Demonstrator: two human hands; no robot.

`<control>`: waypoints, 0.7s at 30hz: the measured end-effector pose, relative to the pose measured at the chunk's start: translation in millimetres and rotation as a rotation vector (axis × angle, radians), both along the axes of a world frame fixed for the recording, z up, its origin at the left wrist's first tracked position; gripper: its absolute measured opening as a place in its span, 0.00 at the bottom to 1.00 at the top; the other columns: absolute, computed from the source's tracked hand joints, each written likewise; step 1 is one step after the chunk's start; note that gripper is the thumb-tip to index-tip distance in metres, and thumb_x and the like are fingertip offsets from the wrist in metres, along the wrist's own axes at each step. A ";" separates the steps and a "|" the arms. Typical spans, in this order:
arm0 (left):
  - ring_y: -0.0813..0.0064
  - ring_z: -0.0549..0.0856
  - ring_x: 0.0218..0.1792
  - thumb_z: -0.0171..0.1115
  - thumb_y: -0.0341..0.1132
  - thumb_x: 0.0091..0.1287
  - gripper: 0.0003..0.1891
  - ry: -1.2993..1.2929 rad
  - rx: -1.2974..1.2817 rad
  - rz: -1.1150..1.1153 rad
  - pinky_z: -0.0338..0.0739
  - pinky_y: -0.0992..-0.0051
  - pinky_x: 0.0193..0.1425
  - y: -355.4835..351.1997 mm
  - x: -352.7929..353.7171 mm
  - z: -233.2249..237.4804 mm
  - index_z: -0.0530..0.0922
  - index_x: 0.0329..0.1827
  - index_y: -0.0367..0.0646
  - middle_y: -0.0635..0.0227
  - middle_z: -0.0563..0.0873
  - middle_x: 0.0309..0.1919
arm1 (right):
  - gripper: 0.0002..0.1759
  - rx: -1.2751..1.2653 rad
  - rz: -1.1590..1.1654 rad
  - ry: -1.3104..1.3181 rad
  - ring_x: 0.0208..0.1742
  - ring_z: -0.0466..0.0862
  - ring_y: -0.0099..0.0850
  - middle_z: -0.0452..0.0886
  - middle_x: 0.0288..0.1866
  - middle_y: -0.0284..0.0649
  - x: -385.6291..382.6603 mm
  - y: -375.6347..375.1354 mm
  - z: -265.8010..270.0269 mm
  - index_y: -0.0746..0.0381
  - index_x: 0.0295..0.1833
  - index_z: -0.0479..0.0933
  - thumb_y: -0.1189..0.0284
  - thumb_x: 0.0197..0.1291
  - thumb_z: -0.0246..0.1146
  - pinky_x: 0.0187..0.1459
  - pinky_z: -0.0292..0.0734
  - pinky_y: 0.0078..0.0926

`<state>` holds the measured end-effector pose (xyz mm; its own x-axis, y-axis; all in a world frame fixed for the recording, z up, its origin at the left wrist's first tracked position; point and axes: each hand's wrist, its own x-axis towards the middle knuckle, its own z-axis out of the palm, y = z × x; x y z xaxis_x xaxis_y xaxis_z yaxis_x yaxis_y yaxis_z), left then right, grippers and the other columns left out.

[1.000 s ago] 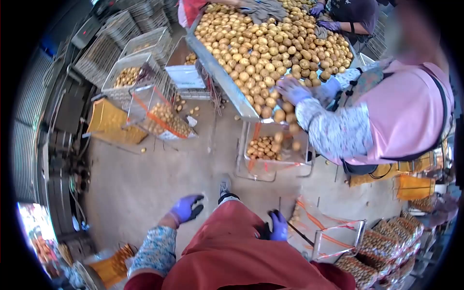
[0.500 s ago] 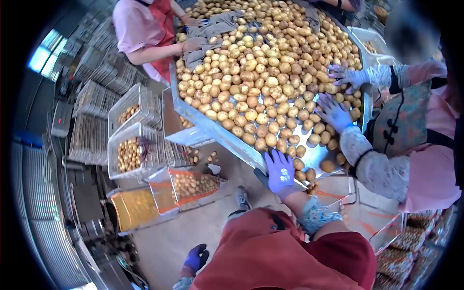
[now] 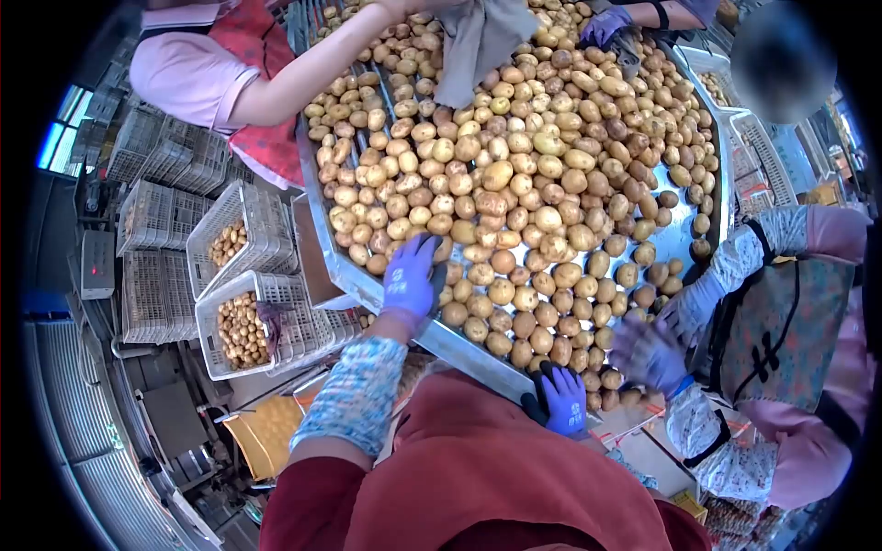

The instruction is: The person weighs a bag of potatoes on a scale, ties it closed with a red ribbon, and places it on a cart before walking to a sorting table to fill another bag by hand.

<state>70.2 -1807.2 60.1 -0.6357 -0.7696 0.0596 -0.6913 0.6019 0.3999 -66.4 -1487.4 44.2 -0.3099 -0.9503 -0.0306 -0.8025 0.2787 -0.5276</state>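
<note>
Potatoes (image 3: 514,202) are heaped over a metal sorting table (image 3: 478,361) with a raised rim. My left hand (image 3: 411,280), in a purple glove, reaches over the rim on the left and lies against potatoes at the heap's edge, fingers extended. My right hand (image 3: 560,401), also gloved in purple, is at the near rim beside the lowest potatoes, its fingers apart and its palm side hidden. No potato shows in the grip of either hand.
A co-worker's gloved hands (image 3: 650,354) are close by on the right. Another co-worker's bare arm (image 3: 317,78) and a grey cloth (image 3: 478,50) are at the upper left. Crates (image 3: 262,372) with potatoes stand on the left; a yellow crate (image 3: 266,436) is below.
My left hand has risen from beside my body to the potatoes. My right hand remains near the table rim. The co-worker's grey cloth has been lifted, and the view has shifted.
</note>
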 end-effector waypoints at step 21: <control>0.57 0.73 0.58 0.65 0.44 0.58 0.28 0.249 0.119 -0.716 0.66 0.55 0.64 -51.5 -89.2 -29.1 0.73 0.62 0.45 0.59 0.73 0.62 | 0.18 -0.134 -0.303 0.327 0.51 0.79 0.46 0.75 0.55 0.48 -175.7 -343.4 30.5 0.53 0.53 0.77 0.70 0.54 0.59 0.53 0.70 0.45</control>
